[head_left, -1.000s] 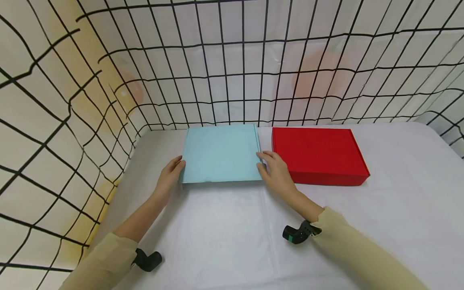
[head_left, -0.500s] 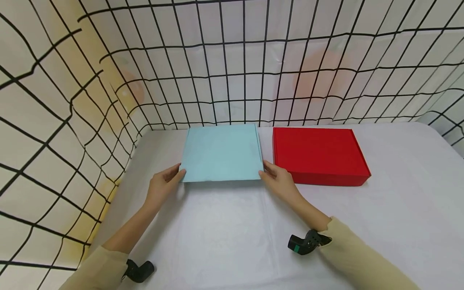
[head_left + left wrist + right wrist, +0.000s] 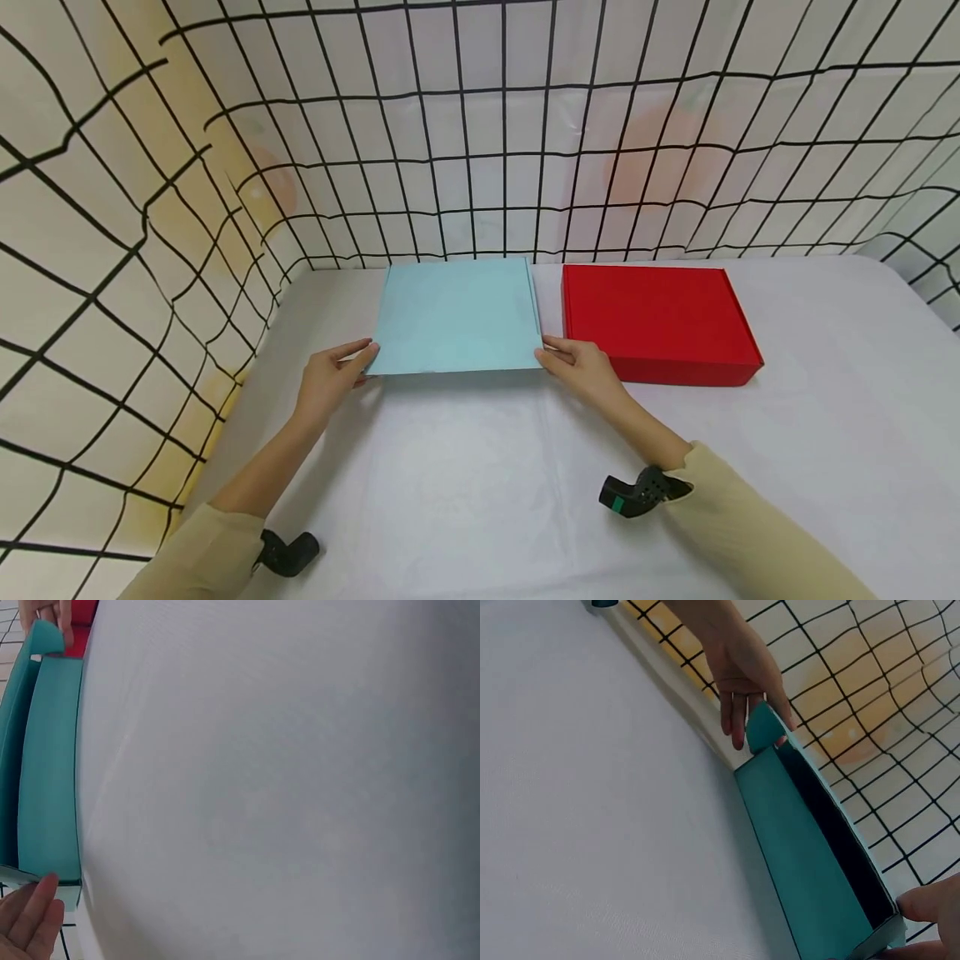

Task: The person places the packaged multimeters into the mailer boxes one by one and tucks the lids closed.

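A light blue cardboard box (image 3: 457, 317) sits at the back of the table, left of centre. Its lid is raised slightly at the front; both wrist views show a dark gap (image 3: 832, 825) above the front wall (image 3: 49, 772) and a curved side flap (image 3: 762, 727). My left hand (image 3: 327, 383) pinches the lid's front left corner, thumb on top and fingers lower down. At the front right corner, my right hand (image 3: 588, 371) holds the lid between thumb and fingers. The box's inside is too dark to make out.
A closed red box (image 3: 660, 321) stands just right of the blue one, close to my right hand. White cloth (image 3: 465, 500) covers the table. Black wire grid (image 3: 480, 158) rises along the back and left. Each wrist carries a black camera (image 3: 633, 493).
Both hands have slid from the box's sides toward its front corners and taken hold of the lid. The lid's front edge has lifted a little.
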A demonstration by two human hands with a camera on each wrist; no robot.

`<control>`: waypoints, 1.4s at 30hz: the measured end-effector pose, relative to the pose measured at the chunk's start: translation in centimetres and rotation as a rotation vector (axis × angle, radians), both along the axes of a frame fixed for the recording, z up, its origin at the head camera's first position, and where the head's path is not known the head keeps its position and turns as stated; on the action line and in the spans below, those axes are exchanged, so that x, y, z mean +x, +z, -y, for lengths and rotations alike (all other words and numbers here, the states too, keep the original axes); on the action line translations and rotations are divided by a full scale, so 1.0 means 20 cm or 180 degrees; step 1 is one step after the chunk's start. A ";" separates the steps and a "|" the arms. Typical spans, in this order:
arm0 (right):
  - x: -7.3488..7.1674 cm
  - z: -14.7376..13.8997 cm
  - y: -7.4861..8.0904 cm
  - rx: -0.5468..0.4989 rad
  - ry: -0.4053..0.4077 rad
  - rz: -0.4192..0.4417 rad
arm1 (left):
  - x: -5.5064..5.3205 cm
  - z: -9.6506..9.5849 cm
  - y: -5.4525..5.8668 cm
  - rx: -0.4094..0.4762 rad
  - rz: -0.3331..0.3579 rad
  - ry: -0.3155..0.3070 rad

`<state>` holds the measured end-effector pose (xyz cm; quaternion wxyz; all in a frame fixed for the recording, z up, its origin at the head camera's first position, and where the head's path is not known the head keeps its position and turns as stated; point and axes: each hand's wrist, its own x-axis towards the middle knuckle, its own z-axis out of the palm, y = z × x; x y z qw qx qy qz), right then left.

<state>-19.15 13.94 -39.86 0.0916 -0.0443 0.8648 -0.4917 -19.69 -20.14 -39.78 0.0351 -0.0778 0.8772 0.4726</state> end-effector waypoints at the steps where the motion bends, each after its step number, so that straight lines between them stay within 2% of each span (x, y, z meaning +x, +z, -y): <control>1: 0.00 0.00 0.00 -0.0008 -0.0025 0.0025 | 0.00 0.00 0.00 -0.0016 -0.0004 0.0004; 10: -0.03 0.00 -0.02 0.0027 -0.0087 -0.0029 | -0.02 0.01 0.00 -0.0183 -0.0111 -0.0041; 16: -0.02 0.02 -0.07 0.0184 -0.0107 -0.0478 | -0.02 0.03 -0.02 -0.0198 -0.0067 -0.0184; 19: 0.02 0.05 -0.08 0.0287 -0.0179 -0.0883 | -0.05 0.03 -0.03 0.0058 0.0056 -0.0246; 22: 0.05 0.08 -0.06 0.0384 -0.0165 -0.1448 | -0.10 0.01 -0.03 0.0587 0.0285 -0.0244; 24: 0.04 0.10 -0.04 0.0611 -0.0039 -0.1825 | -0.14 0.00 -0.03 0.0899 0.0406 -0.0255; 26: 0.01 0.10 -0.02 0.0866 0.0197 -0.2001 | -0.17 -0.01 -0.03 0.1089 0.0476 -0.0294; 28: -0.03 0.09 -0.01 0.1156 0.0493 -0.1922 | -0.19 -0.02 -0.04 0.1212 0.0536 -0.0323; 30: -0.07 0.07 -0.01 0.1426 0.0784 -0.1712 | -0.19 -0.03 -0.05 0.1276 0.0595 -0.0307; 32: -0.10 0.04 -0.01 0.1560 0.1013 -0.1476 | -0.20 -0.03 -0.06 0.1302 0.0620 -0.0266; 34: -0.12 0.02 -0.01 0.1594 0.1151 -0.1347 | -0.20 -0.03 -0.07 0.1284 0.0582 -0.0234; 38: -0.14 0.00 0.00 0.1537 0.1288 -0.1287 | -0.20 -0.05 -0.09 0.1277 0.0468 -0.0200; 42: -0.16 -0.03 0.03 0.1412 0.1464 -0.1148 | -0.20 -0.04 -0.10 0.1334 0.0500 -0.0152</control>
